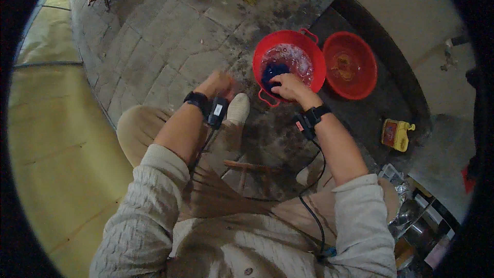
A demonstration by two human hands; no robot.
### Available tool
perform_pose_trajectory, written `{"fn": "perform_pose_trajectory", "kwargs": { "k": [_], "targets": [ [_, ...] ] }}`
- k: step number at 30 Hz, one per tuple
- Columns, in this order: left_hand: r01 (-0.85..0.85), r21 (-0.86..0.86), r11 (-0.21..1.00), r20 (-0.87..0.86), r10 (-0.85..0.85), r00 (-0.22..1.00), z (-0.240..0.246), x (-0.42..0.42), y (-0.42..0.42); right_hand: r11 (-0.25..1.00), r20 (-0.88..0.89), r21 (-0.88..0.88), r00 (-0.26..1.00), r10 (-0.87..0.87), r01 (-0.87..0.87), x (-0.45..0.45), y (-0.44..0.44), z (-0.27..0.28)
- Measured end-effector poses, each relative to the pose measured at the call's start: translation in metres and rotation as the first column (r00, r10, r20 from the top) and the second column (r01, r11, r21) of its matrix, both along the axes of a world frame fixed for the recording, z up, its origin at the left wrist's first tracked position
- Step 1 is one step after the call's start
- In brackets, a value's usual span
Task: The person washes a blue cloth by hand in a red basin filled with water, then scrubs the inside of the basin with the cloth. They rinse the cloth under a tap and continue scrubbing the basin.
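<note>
A red plastic basin (257,48) with loop handles stands on the paved floor in front of me, slightly to the right. Foamy water (299,60) fills its bottom, and a wet dark blue cloth (274,70) lies at the near left part of the water. My right hand (291,87) reaches over the basin's near rim, fingers spread at the cloth; whether they grip it is unclear. My left hand (222,84) is left of the basin, above my beige shoe (239,108), blurred by motion. Its fingers cannot be made out clearly.
A second red basin (366,61) with water and a yellowish thing inside adjoins the first. A yellow jug (401,139) stands farther right, near metal kitchenware (411,210). A wall tap (449,54) is at far right. A low wooden stool (241,165) sits between my legs. Cables run from both wrists.
</note>
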State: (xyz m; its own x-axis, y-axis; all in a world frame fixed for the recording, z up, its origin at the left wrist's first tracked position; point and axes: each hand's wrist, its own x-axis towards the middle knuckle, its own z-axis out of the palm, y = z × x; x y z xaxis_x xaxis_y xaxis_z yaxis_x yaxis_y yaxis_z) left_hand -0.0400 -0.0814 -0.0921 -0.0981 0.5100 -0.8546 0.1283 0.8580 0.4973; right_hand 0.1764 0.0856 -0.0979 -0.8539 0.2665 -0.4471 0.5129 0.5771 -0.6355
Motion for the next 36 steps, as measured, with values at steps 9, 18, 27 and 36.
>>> {"fn": "perform_pose_trajectory", "kwargs": {
  "k": [9,18,27,36],
  "targets": [
    [0.787,0.021,0.617,-0.449,-0.697,0.559,-0.019,0.051,-0.1,0.997,-0.001,0.034,0.998,0.062,-0.062,-0.005,-0.004,0.004],
    [0.83,-0.16,0.535,-0.39,-0.806,0.445,0.013,0.083,-0.085,0.999,0.006,0.014,0.999,0.044,-0.044,-0.006,-0.005,0.002],
    [0.863,-0.246,0.441,-0.401,-0.857,0.323,-0.03,0.1,-0.088,0.994,-0.199,0.101,0.979,0.05,-0.03,0.0,-0.01,-0.021],
    [0.903,-0.237,0.359,-0.466,-0.858,0.218,0.001,0.101,-0.084,0.987,-0.193,0.157,0.98,0.047,-0.017,0.002,-0.019,-0.008]
  ]
}}
